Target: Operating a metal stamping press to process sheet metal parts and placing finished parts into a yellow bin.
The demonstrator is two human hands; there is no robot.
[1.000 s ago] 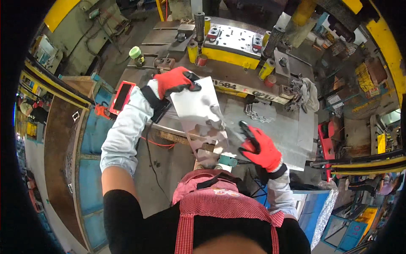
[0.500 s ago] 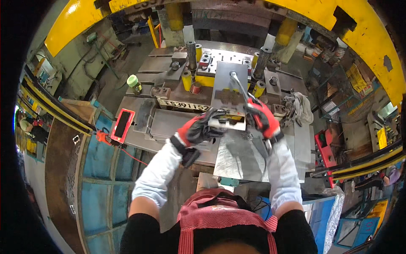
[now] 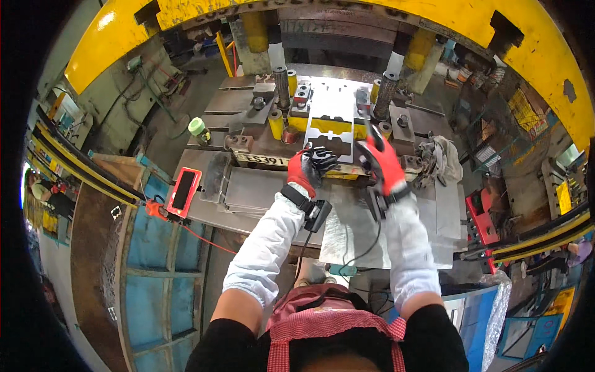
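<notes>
A bright sheet-metal strip point(image 3: 331, 102) with cut-outs lies over the press die point(image 3: 302, 111). My left hand point(image 3: 308, 168), in a red and black glove, is closed at the strip's near left corner, its fingers bent over the end. Just right of the strip is my right hand point(image 3: 383, 162), gloved alike and slightly blurred. Its fingers are closed round a slim metal rod tool point(image 3: 370, 130), which is mostly hidden and seen end-on. Both wrists wear black straps with small dark devices.
Flat metal sheets point(image 3: 254, 189) lie left of my hands, and more sheets point(image 3: 427, 217) lie near right. Guide posts point(image 3: 384, 96) flank the die. A red-framed dark device point(image 3: 184, 193) and a green-capped bottle point(image 3: 197, 129) stand left. Grey rags point(image 3: 443, 158) lie right; the yellow press frame point(image 3: 545, 74) arches overhead.
The strip, tilted up and dark before, now lies flat and bright on the die. My left hand has moved forward with its near end. The rod's head has left the strip's far part.
</notes>
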